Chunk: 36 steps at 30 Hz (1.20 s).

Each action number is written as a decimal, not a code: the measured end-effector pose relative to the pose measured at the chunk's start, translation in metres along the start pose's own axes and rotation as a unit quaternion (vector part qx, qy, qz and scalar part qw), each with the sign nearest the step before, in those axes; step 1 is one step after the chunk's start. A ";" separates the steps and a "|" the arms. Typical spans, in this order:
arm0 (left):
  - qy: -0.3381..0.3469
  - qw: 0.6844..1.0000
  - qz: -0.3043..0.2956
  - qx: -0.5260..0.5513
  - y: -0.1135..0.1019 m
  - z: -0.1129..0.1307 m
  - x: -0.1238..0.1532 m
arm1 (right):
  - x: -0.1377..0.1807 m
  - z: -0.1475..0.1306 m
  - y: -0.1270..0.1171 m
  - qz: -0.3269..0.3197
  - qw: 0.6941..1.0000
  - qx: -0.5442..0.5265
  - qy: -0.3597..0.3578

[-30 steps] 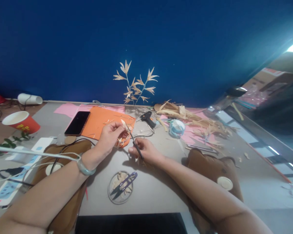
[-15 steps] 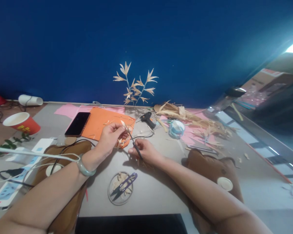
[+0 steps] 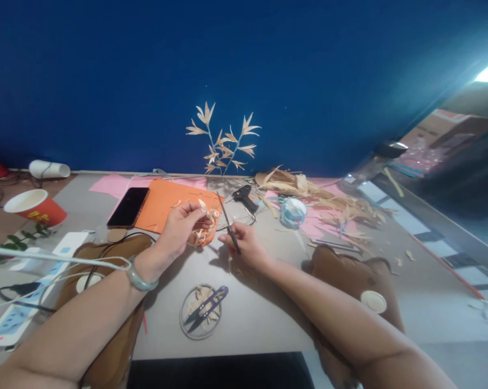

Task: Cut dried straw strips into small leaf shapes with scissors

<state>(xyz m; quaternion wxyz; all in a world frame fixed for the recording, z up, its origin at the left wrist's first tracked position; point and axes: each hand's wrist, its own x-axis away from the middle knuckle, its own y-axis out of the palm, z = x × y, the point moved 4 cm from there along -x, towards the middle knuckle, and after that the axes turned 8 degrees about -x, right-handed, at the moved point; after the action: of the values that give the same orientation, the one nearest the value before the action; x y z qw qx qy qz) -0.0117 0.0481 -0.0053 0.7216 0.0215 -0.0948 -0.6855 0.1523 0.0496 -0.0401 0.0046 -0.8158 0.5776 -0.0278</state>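
My left hand (image 3: 182, 224), a bracelet on its wrist, pinches a small pale strip of dried husk (image 3: 202, 205) between thumb and fingers. My right hand (image 3: 246, 243) is closed around dark scissors (image 3: 229, 229), whose blades stand apart, just right of the strip. Under the left fingers sits a small round dish (image 3: 203, 244) with pale husk pieces, partly hidden by the hand. Nearer to me, purple-handled thread snips (image 3: 213, 302) lie across a round clear dish (image 3: 181, 319) of husk scraps. Behind both hands stands a branched stem with husk flowers (image 3: 227, 143).
An orange sheet (image 3: 156, 202) carries a phone (image 3: 129, 207) at its left edge. Farther back are a glue gun (image 3: 246, 198), a ribbon roll (image 3: 293, 212) and a heap of dried husks (image 3: 304, 189). A red paper cup (image 3: 37, 208) and a power strip (image 3: 19, 313) stand left. Brown cushions (image 3: 357, 281) flank the arms.
The scissors have swung more upright and their blades have parted. My right hand has drawn slightly away from the strip, which my left hand still pinches.
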 end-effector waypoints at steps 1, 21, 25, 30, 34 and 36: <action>-0.003 1.000 -0.018 -0.009 0.001 0.002 0.001 | -0.002 -0.001 -0.004 0.012 1.000 0.001 -0.007; -0.047 0.677 -0.565 -0.468 0.018 -0.008 0.048 | -0.001 -0.006 -0.014 -0.067 0.926 0.366 -0.061; -0.014 0.695 -0.543 -0.472 0.016 -0.010 0.043 | -0.001 -0.005 -0.013 -0.064 0.919 0.385 -0.053; 0.012 0.671 -0.516 -0.532 0.017 -0.014 0.043 | 0.004 -0.010 -0.008 -0.068 0.899 0.431 -0.045; 0.045 0.650 -0.503 -0.568 0.018 -0.018 0.044 | 0.008 -0.014 -0.004 -0.072 0.886 0.454 -0.054; 0.056 0.651 -0.496 -0.573 0.017 -0.021 0.044 | 0.008 -0.014 -0.005 -0.072 0.886 0.454 -0.052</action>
<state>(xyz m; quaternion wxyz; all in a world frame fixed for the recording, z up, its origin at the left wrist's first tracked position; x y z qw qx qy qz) 0.0107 0.0036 -0.0183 0.1474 -0.3137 0.3822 -0.8566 0.1588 0.0439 -0.0260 0.4027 -0.7644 0.4400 -0.2448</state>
